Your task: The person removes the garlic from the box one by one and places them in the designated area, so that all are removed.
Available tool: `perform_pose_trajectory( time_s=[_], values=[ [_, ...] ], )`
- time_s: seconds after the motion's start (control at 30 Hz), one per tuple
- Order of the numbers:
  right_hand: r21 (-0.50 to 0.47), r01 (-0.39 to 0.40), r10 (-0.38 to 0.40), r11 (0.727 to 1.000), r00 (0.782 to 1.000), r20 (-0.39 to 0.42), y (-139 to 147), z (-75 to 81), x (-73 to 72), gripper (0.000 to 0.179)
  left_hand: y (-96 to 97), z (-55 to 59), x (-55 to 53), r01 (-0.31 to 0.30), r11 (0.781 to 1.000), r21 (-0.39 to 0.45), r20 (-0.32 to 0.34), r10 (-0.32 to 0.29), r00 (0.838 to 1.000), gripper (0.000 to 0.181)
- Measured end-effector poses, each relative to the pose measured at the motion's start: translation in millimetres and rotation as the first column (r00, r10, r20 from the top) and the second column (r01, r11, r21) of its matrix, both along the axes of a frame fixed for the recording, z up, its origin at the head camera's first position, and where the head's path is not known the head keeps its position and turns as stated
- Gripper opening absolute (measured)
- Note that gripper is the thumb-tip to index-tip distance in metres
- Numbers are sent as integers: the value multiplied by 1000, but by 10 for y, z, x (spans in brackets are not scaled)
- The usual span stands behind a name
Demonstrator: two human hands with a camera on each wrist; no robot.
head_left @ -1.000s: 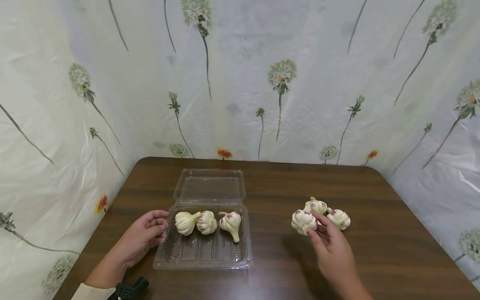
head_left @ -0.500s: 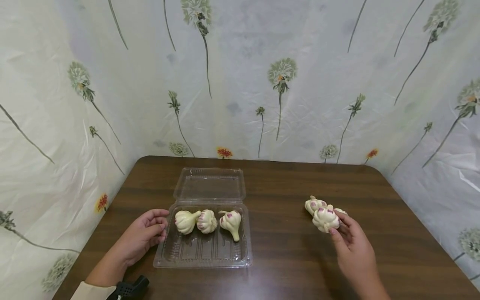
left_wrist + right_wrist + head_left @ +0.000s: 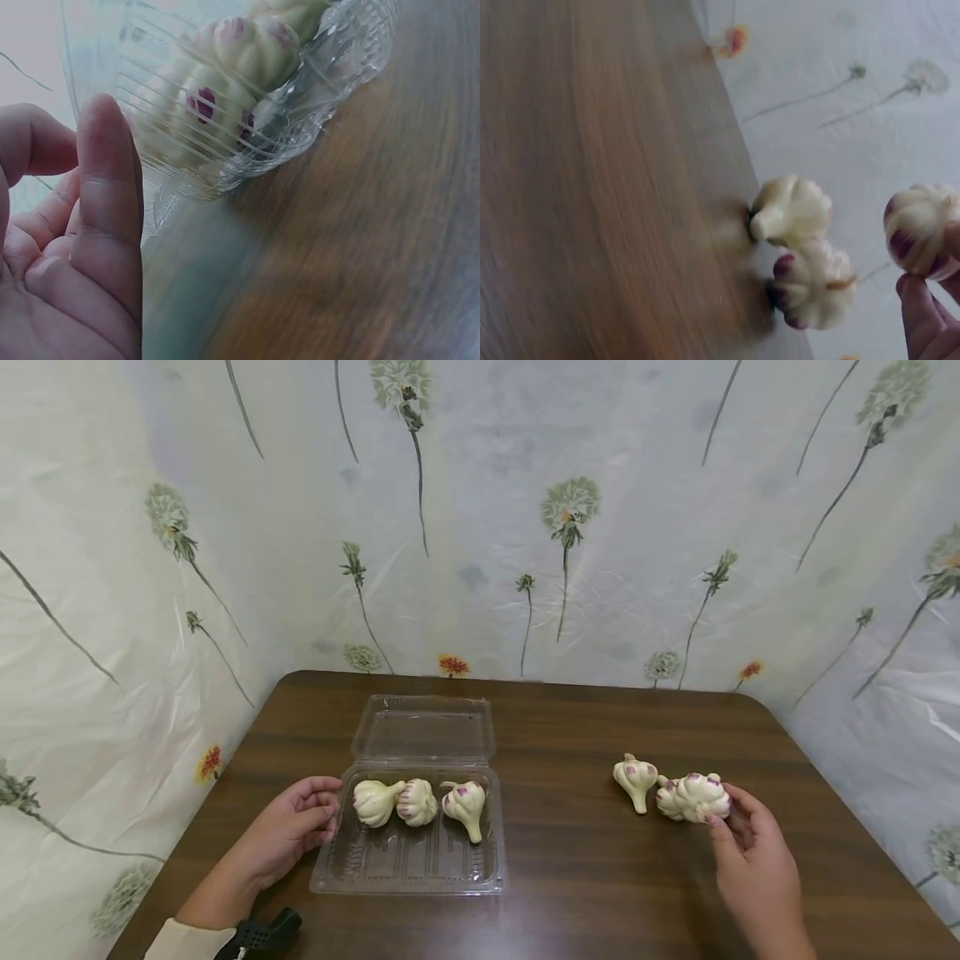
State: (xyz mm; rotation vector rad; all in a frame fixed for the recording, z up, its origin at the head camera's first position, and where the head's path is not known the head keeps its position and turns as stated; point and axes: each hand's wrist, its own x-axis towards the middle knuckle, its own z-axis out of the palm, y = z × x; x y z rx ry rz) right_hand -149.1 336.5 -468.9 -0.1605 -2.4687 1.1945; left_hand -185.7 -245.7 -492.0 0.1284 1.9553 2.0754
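In the head view my right hand [image 3: 761, 860] pinches a white garlic bulb [image 3: 707, 796] with purple patches between thumb and fingers. The right wrist view shows this held bulb [image 3: 919, 232] raised off the table. A second bulb [image 3: 670, 803] is partly hidden behind it, and a third bulb [image 3: 636, 777] lies to the left. My left hand [image 3: 288, 827] is at the left rim of an open clear plastic container [image 3: 408, 868], fingers loosely bent. Inside lie three bulbs in a row: one left [image 3: 372, 803], one middle [image 3: 417, 802], one right [image 3: 466, 806].
The container's hinged lid [image 3: 423, 727] lies folded back, away from me. Everything sits on a brown wooden table [image 3: 555, 877]. A flower-printed sheet [image 3: 480, 527] surrounds its back and sides. A black strap [image 3: 258, 935] circles my left wrist.
My right hand has carried its garlic bulb to the right, past the left loose bulb, to overlap the other one. My left hand and the container have stayed in place.
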Motion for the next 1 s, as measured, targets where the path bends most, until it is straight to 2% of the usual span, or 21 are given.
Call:
perform_pose_trajectory(
  time_s=[0.17,0.33,0.47,0.67,0.83,1.0],
  values=[
    [-7,59,-58,998,998,23,124,-24,-22,54,-7,-11,4,-3,1000,1,-3,3,1000,40],
    [-39,129,-125,991,987,99,267,-39,-46,56,3,-29,-4,9,1000,15,-6,-9,1000,40],
    [-52,151,-142,987,978,156,367,-61,-74,58,13,-29,-5,4,1000,21,0,-4,1000,40],
    [-106,139,-107,985,959,263,484,-125,-87,65,8,-18,-2,-5,1000,11,9,5,1000,40],
    [-127,87,-45,988,952,303,558,-186,-98,67,2,-2,0,2,1000,2,5,-2,1000,42],
    [-83,64,-27,994,922,387,617,-202,-130,69,6,18,-1,1,1000,-2,5,-1,1000,43]
  ],
)
